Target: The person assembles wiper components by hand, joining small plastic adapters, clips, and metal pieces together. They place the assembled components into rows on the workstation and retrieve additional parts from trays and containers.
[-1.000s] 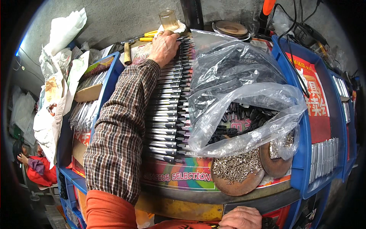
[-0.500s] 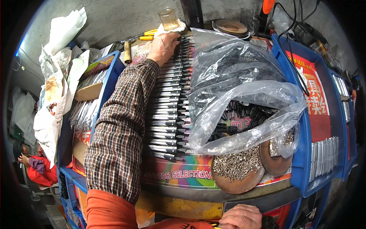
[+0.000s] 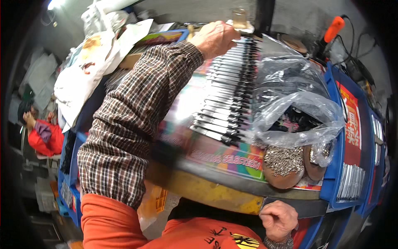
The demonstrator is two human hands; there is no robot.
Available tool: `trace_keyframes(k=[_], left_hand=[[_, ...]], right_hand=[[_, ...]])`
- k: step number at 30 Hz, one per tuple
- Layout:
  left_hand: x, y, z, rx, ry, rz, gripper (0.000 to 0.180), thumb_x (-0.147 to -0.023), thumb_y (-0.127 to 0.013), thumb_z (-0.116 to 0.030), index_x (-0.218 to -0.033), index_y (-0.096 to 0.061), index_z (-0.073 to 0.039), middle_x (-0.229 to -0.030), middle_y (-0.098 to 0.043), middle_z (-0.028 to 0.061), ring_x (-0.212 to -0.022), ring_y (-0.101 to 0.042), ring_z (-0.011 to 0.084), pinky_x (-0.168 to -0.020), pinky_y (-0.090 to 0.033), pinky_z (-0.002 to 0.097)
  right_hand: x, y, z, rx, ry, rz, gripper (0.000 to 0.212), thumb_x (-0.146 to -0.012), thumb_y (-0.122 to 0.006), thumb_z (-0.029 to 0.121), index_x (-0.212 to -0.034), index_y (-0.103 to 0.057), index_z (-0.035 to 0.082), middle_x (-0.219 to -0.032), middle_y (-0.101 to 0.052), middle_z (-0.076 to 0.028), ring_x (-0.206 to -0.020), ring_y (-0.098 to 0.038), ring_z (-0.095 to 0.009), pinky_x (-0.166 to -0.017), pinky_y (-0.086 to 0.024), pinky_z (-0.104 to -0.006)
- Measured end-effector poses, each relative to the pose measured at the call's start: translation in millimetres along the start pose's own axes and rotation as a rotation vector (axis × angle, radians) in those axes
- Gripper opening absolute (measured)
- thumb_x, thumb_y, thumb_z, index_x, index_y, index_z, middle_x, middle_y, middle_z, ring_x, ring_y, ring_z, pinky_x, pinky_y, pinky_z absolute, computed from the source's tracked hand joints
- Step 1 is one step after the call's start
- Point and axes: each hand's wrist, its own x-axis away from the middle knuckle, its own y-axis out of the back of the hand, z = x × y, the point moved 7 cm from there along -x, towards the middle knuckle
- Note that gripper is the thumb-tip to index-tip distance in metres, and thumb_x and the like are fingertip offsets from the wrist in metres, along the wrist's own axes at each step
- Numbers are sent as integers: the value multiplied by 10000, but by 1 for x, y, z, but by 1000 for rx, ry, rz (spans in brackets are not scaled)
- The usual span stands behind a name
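Observation:
My left hand (image 3: 215, 39) is at the far end of a long row of thin silver strips with black ends (image 3: 226, 87), laid side by side on the table. Its fingers are bent together, and their tips reach the row's last strips beside a small glass jar (image 3: 239, 18); what they hold, if anything, is hidden. Down at the table's near edge, my right hand (image 3: 280, 220) is curled closed, with its inside out of sight. Right of the row lies a clear plastic bag (image 3: 298, 99) of black parts. Small metal pins fill a round wooden dish (image 3: 286, 180) near the front.
Blue trays (image 3: 331, 166) holding silver strips (image 3: 350, 182) stand on the right. At the left are another blue tray (image 3: 182, 35) and crumpled white paper (image 3: 78, 89). An orange-handled tool (image 3: 335, 28) is upright at the back. A person in red (image 3: 43, 139) sits far left.
The view has turned, so the table slants and sits further right. My left hand stays by the row's far end. My right hand has lifted and turned, showing its curled fingers.

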Motion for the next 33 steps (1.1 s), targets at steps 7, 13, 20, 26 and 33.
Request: trace_keyframes(k=[7, 13, 20, 26, 33], left_hand=[[85, 74, -9, -92, 143, 79, 108, -820, -644, -152, -850, -660, -48, -734, -614, 125, -744, -620, 313, -693, -494, 421], [180, 113, 1, -121, 359, 141, 54, -794, -640, -95, -784, -636, -41, -717, -634, 137, -705, -637, 329, -636, -503, 408], [265, 105, -4, 116, 683, 365, 116, -771, -688, -145, -783, -669, -32, -666, -635, 152, -622, -645, 290, -597, -505, 370], [285, 92, -10, 75, 670, 394, 178, -723, -721, -185, -764, -637, -34, -702, -646, 142, -688, -643, 322, -629, -494, 407], [281, 90, -12, -29, 707, 298, 177, -628, -707, -154, -733, -641, -29, -749, -640, 183, -754, -640, 360, -647, -493, 445]], right_hand=[[9, 2, -10, 21, -28, -43, 127, -787, -696, 76, -789, -604, -11, -659, -601, -87, -567, -566, -167, -526, -437, -264], [11, -1, -18, 50, -90, -103, 87, -791, -674, 25, -802, -599, -18, -678, -576, -80, -593, -543, -148, -535, -417, -258], [11, -6, -20, 61, -115, -136, 77, -839, -644, 22, -812, -586, -22, -702, -553, -43, -604, -518, -98, -531, -394, -225], [12, -10, -28, 61, -113, -171, 70, -867, -618, 13, -819, -577, -18, -716, -523, -16, -593, -482, -67, -525, -364, -204], [19, -6, -33, 64, -123, -200, 57, -869, -612, 7, -827, -579, -14, -729, -521, 0, -618, -468, -54, -535, -353, -201]])
